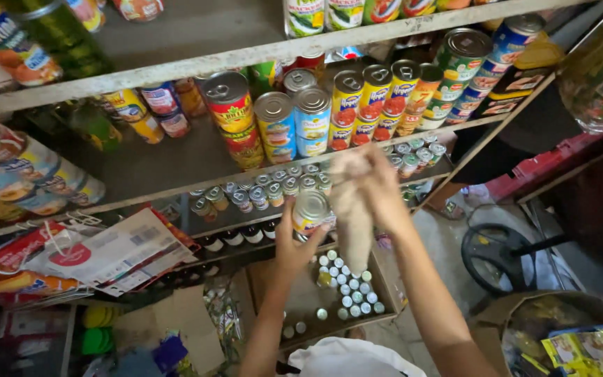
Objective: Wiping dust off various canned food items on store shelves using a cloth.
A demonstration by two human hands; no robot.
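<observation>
Tall tins (pixel 375 101) are standing in rows on a grey shelf (pixel 176 164); small tins (pixel 347 286) are sitting in a cardboard box (pixel 301 307) below; a black fan (pixel 493 255) is lying nearby.

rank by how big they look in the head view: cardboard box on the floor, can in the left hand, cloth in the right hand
1. cardboard box
2. cloth in the right hand
3. can in the left hand
The box lies farther from the camera, so it is likely bigger still.

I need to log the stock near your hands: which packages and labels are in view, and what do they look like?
Small can: left grip, silver lid, yellow label.
Pale cloth: right grip, hanging.
Tall cans: middle shelf, yellow-red labels.
Blue-label cans: left of those.
Box of small cans: below, silver lids.
</observation>
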